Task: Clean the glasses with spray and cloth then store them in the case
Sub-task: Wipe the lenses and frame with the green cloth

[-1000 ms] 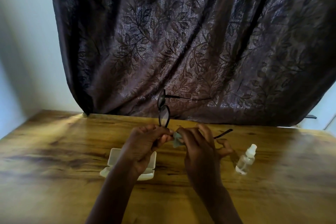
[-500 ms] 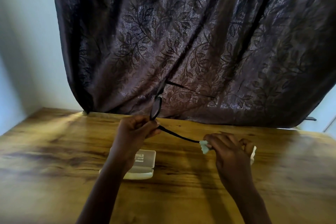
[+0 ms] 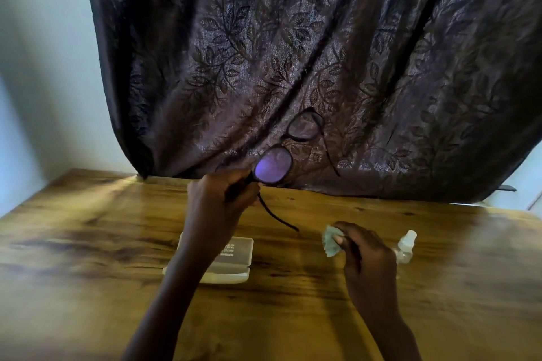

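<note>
Black-framed glasses [image 3: 274, 167] are held up above the wooden table [image 3: 88, 243], lenses facing me, one temple hanging down toward the table. My left hand [image 3: 220, 202] grips them at the near hinge. My right hand [image 3: 363, 252] sits lower and to the right, pinching a small pale green cloth [image 3: 331, 242] clear of the glasses. A closed whitish case [image 3: 231, 264] lies on the table under my left forearm, partly hidden by it. A small clear spray bottle [image 3: 406, 248] with a white cap stands just right of my right hand.
A dark leaf-patterned curtain [image 3: 293, 53] hangs behind the table's far edge. Pale wall [image 3: 44, 67] shows at the left. Bare wood stretches left of the case and right of the bottle.
My right hand slid the cloth along the temple and came off its tip, dropping toward the table. My left hand turned the glasses so the lenses face me.
</note>
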`<state>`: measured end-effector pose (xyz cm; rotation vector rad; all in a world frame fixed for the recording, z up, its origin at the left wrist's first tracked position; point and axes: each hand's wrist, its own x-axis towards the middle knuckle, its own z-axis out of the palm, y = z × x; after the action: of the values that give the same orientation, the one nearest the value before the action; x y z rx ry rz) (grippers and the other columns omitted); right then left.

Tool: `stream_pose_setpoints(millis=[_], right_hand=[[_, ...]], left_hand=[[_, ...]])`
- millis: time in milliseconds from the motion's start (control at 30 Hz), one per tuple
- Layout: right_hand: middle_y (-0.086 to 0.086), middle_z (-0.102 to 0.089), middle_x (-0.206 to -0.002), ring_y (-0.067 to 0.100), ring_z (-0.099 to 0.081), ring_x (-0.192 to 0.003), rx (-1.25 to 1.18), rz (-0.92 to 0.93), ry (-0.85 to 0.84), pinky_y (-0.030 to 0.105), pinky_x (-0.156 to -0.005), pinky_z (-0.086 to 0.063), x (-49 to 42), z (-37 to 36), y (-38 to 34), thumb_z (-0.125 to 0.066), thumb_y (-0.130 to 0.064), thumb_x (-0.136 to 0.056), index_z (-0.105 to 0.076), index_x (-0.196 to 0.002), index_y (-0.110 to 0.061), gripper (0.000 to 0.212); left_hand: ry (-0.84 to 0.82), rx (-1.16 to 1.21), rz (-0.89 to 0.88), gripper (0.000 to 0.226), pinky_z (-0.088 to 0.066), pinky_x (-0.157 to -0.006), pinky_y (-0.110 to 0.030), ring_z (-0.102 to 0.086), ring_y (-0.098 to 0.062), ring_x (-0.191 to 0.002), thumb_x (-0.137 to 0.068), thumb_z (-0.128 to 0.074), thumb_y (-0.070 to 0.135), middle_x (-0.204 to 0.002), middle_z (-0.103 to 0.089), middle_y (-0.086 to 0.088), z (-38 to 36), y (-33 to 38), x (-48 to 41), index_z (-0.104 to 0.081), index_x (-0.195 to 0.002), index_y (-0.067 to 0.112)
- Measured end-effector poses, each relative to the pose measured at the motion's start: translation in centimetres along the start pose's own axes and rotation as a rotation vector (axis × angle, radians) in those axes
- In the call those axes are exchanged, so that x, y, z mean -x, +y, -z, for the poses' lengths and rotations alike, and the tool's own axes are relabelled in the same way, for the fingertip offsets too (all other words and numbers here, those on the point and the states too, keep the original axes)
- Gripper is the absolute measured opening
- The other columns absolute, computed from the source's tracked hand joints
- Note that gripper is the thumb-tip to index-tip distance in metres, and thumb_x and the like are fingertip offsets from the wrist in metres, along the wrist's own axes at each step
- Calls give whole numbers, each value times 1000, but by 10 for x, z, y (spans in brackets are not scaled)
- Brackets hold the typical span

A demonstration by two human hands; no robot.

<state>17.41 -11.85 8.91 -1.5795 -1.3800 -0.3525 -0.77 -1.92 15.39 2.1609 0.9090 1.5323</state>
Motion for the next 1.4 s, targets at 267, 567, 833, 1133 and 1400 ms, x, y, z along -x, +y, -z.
stream_pose_setpoints(millis=[267, 567, 833, 1133, 1400], right_hand=[[-5, -71, -71, 4, -62, -61, -760, -439, -18, 14, -53, -48, 3, 4, -30, -70, -9, -71, -67, -72, -21, 12], [-3, -74, -73, 2, -68, -71, -1401, -791, 220, 10, -60, -51, -18, 0, -63, -59, -12, -68, -66, -85, -8, 19], [-4, -73, -71, 1, -67, -69, -1466, -910, 329, 10, -60, -52, -10, -12, -76, -59, -13, -65, -63, -90, -4, 27], [1, -73, -69, 6, -68, -67, -1589, -914, 317, 13, -58, -53, -3, -25, -91, -55, -8, -68, -63, -80, -3, 15], [0, -73, -77, 8, -67, -78, -1478, -772, 225, 15, -64, -51, -2, -35, -93, -62, -20, -66, -65, -85, -7, 23]], left_hand=[[-62, -141, -381, 17, -40, -68, -9, -56, -12, -79, -73, -62, 7, -74, -71, -16, -5, 9, -4, -69, -84, -5], [-192, -314, -454, 26, -54, -47, -25, -66, -20, -63, -77, -51, 9, -73, -69, -13, -10, 19, 5, -65, -96, -3], [-175, -481, -450, 35, -54, -50, -29, -67, -30, -66, -61, -80, -6, -75, -69, -17, -17, 20, 11, -65, -93, -7], [-220, -508, -394, 32, -55, -52, -32, -68, -33, -69, -66, -78, -2, -78, -70, -20, -18, 21, 14, -64, -93, -10], [-206, -442, -383, 35, -55, -48, -30, -68, -30, -68, -80, -47, 18, -77, -70, -17, -17, 25, 13, -64, -93, -9]])
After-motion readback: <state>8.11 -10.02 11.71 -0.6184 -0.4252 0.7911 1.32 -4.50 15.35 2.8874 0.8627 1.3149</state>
